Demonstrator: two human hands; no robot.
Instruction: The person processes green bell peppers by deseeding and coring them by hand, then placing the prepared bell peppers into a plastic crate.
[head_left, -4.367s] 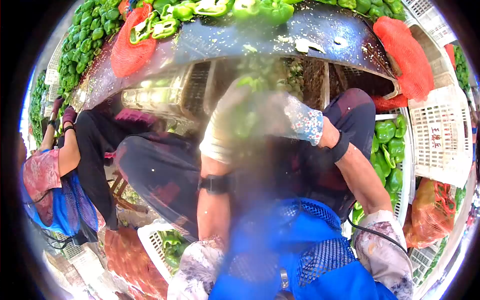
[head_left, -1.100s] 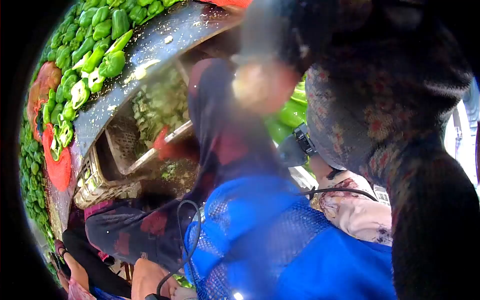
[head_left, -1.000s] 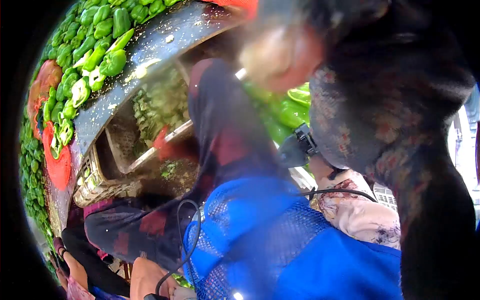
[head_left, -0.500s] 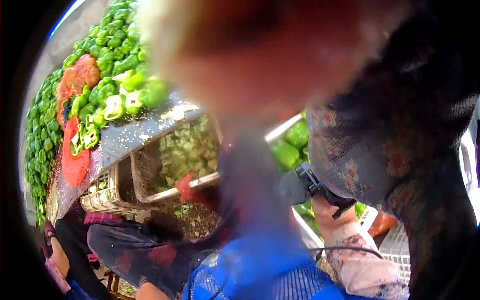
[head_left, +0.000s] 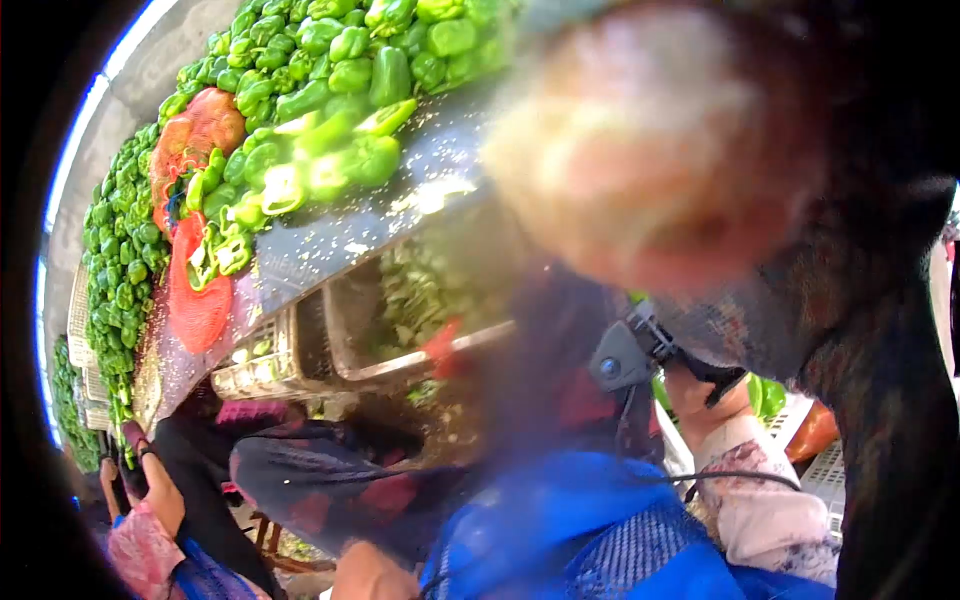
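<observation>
A large blurred skin-toned shape (head_left: 650,150) fills the upper right close to the lens; I cannot tell whose it is. Below it, my right hand (head_left: 690,395) appears as a bare wrist in a pale floral sleeve, with a black strap and a grey device (head_left: 620,360). Its fingers are hidden, and green peppers (head_left: 768,398) in a white crate lie beside it. At the bottom edge is a patch of bare skin (head_left: 375,575), perhaps my left hand, with no fingers made out. Blue mesh cloth (head_left: 580,520) covers the lower middle.
Green peppers (head_left: 350,75) pile across the back, several cut open (head_left: 285,190) on a dark board (head_left: 370,225). Red mesh bags (head_left: 200,290) lie there too. A crate (head_left: 385,370) holds pale green pieces; something red (head_left: 442,348) touches its rim. A co-worker's sleeve (head_left: 145,540) is far left.
The blurred shape has shifted right and slightly down, uncovering more peppers. The whole view has swung so that the board and crates sit further right; more of the co-worker at far left shows.
</observation>
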